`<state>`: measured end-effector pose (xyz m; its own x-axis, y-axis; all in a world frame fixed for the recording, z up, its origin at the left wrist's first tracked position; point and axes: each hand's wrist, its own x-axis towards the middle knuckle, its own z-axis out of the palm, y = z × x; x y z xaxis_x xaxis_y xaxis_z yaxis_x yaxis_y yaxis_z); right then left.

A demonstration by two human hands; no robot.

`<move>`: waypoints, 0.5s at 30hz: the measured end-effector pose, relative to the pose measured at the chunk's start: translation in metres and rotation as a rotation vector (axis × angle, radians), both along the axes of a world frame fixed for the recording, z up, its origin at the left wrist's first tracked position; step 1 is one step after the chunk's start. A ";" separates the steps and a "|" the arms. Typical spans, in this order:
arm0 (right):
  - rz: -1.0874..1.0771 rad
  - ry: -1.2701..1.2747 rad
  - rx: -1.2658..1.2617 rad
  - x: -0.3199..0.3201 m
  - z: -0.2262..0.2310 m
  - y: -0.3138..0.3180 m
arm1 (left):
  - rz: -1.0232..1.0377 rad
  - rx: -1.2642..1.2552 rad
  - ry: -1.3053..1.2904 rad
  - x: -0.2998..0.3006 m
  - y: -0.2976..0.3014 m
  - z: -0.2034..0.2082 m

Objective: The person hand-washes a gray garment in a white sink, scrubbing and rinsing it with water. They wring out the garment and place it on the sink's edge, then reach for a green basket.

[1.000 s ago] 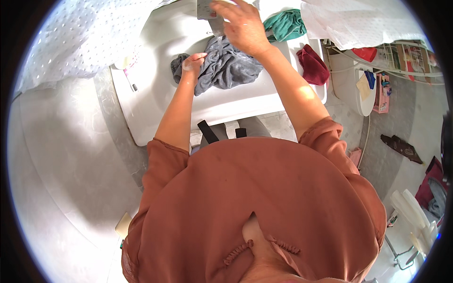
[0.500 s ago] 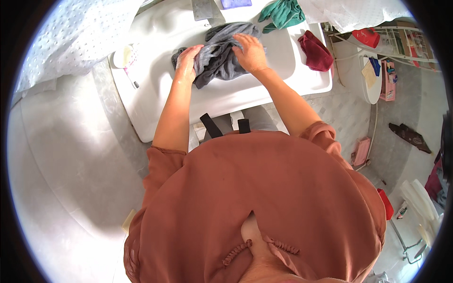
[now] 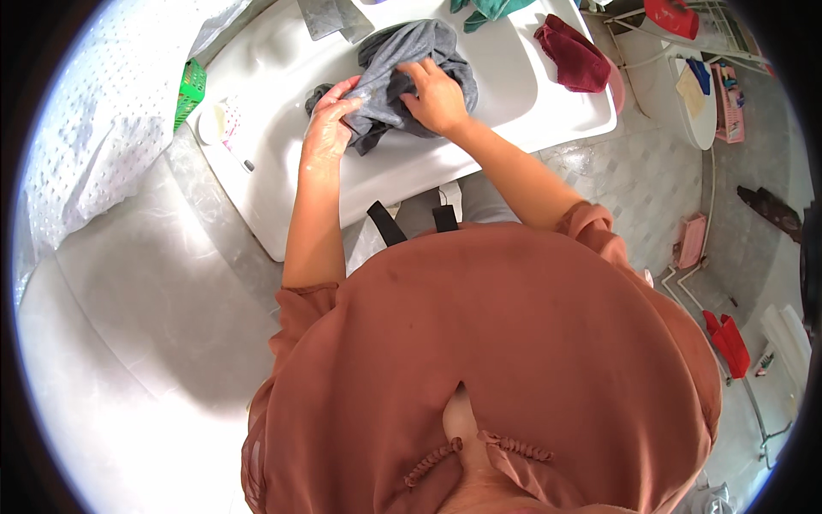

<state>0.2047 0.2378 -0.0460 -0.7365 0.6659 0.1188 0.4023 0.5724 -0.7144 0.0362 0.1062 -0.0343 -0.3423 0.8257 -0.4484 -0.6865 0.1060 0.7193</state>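
Note:
A crumpled, wet-looking grey garment [image 3: 441, 47] lies bunched in the white sink [image 3: 377, 176]. At its left edge, my left hand [image 3: 330, 124] pinches a fold between thumb and fingers. My right hand [image 3: 438, 101] lies over the middle of the bundle. Its thumb and fingers are spread apart, pressing on the cloth beside a dark hollow between folds. Part of the garment is hidden beneath this hand.
On the sink's right side rest a maroon cloth [image 3: 574, 56] and a green cloth [image 3: 492, 10]. A metal tap [image 3: 334, 19] stands at the back. To the left are a green basket [image 3: 190, 94] and a toothbrush [image 3: 238, 158]. Patterned curtain [image 3: 94, 137] hangs at far left.
My left hand has turned and closed on a fold of the grey garment. My right hand has shifted slightly left and down over it. The view has moved, showing the green basket.

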 end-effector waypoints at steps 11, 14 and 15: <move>0.369 0.013 -0.119 -0.021 -0.023 0.035 | -0.086 0.051 -0.072 -0.002 -0.013 0.023; 0.386 0.068 -0.163 -0.020 -0.027 0.049 | -0.138 0.012 0.034 -0.004 -0.010 0.018; 0.363 0.131 -0.215 -0.018 -0.030 0.056 | -0.156 -0.008 0.088 -0.006 -0.007 0.016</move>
<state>0.1866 0.2936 -0.0761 -0.9153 0.3863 0.1140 0.1005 0.4932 -0.8641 0.0306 0.0988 -0.0179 -0.2483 0.8687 -0.4287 -0.5957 0.2121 0.7747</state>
